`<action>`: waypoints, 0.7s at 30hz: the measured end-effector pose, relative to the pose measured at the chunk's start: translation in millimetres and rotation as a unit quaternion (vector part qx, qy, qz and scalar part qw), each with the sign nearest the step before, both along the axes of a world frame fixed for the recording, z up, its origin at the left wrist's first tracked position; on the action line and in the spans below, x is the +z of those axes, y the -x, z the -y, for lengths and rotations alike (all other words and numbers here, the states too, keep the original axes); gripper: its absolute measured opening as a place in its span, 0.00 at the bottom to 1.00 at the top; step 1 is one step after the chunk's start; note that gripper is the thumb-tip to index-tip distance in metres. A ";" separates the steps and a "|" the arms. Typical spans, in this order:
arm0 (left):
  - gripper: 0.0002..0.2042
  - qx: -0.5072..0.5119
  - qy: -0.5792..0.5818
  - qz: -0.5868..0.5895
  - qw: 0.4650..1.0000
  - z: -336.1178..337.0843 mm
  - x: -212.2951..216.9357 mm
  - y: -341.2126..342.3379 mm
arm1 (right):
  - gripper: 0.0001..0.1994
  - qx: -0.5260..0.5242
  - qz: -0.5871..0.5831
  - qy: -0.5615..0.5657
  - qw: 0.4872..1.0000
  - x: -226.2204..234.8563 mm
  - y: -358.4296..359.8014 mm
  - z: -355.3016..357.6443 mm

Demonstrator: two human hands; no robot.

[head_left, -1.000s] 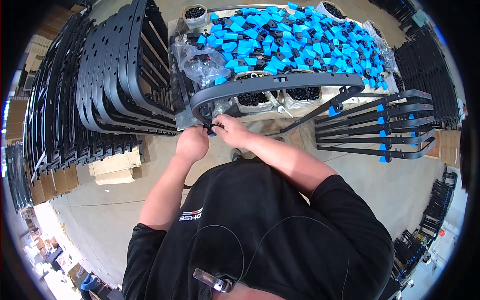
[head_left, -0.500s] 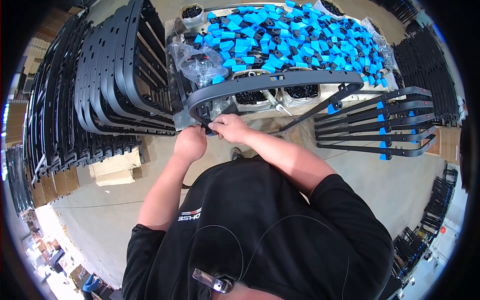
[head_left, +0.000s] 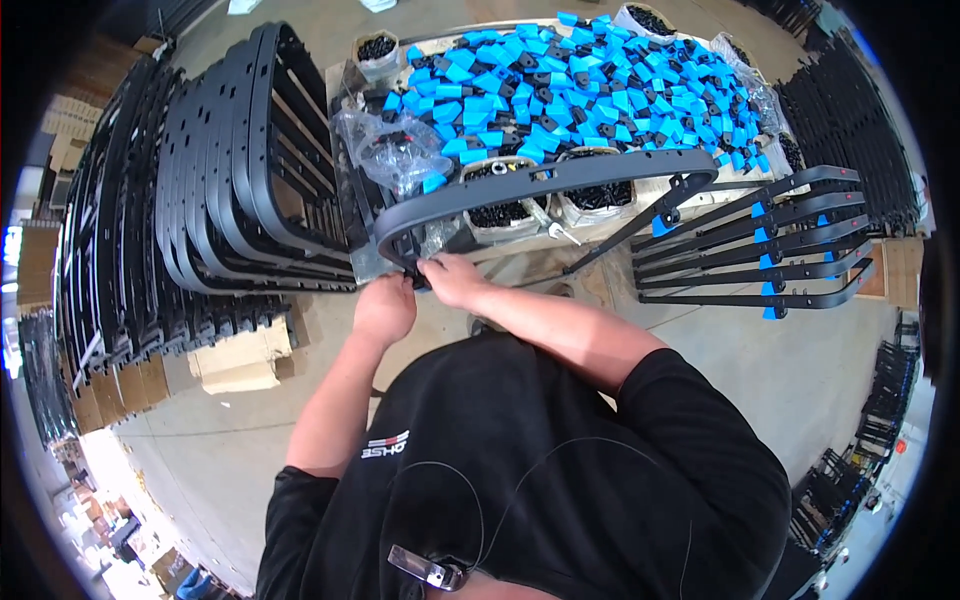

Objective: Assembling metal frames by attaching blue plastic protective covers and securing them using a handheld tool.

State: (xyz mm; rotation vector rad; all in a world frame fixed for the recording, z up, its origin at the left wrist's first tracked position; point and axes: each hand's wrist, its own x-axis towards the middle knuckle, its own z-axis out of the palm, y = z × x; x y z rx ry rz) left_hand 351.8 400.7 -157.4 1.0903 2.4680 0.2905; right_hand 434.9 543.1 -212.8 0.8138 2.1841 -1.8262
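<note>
Curved black metal frame [head_left: 540, 185] at frame centre, near corner pinched by left hand [head_left: 385, 305] and right hand [head_left: 452, 280]; blue plastic clips [head_left: 590, 85] heaped on table behind.

Both bare forearms rise from the lower part of the view and meet ahead of the chest. The left hand [head_left: 385, 305] is closed into a loose fist, knuckles turned up, its forearm running almost straight up from a bent elbow at the person's left side. The right hand [head_left: 452, 280] lies just beside it, nearly touching, fingers curled and pinched toward the left; its forearm slants in from the right shoulder.
</note>
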 end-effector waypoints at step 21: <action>0.14 -0.003 -0.025 -0.004 1.000 3.2 -4.5 0.1 | 0.21 -0.010 0.005 0.042 0.999 8.5 -4.3 6.0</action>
